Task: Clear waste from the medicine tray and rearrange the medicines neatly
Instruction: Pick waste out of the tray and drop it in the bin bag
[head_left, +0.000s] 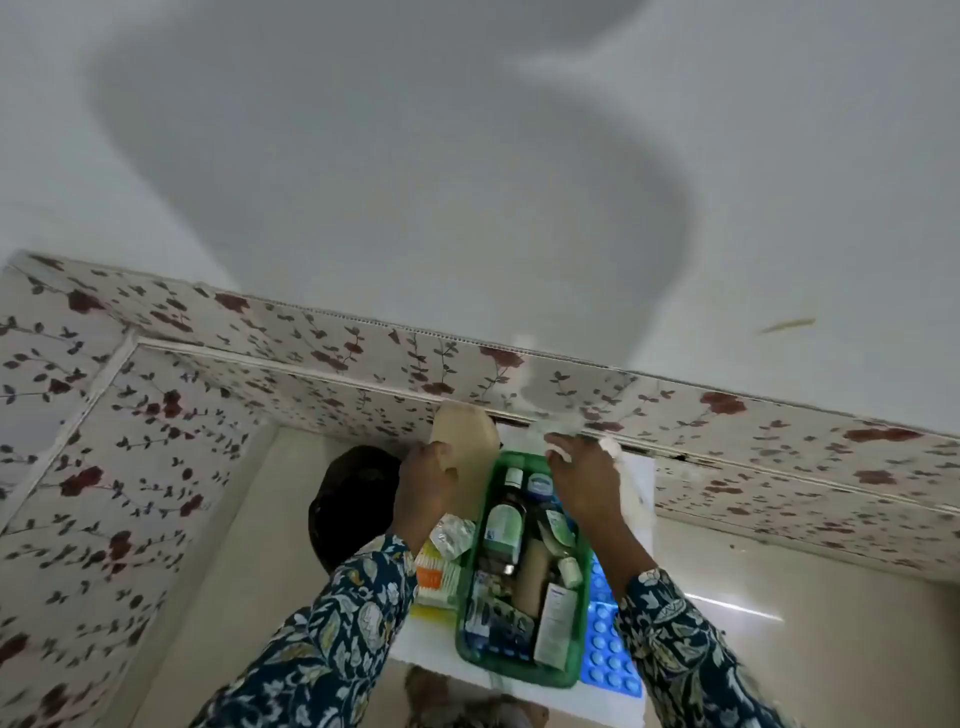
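A green plastic medicine tray (470, 652) sits on a white surface low in the head view, packed with bottles, tubes and boxes, among them a dark bottle with a green label (503, 530). My left hand (423, 486) grips a beige bottle (467, 441) just past the tray's far left corner. My right hand (582, 480) is at the tray's far right corner, fingers closed on something small and white (558, 452); what it is cannot be made out.
Left of the tray lie silver blister strips (452, 535) and a box of cotton buds (434, 574). A blue blister sheet (608, 649) lies to the right. A dark round object (353, 499) stands at the left. Floral-patterned wall panels (363, 374) enclose the back and left.
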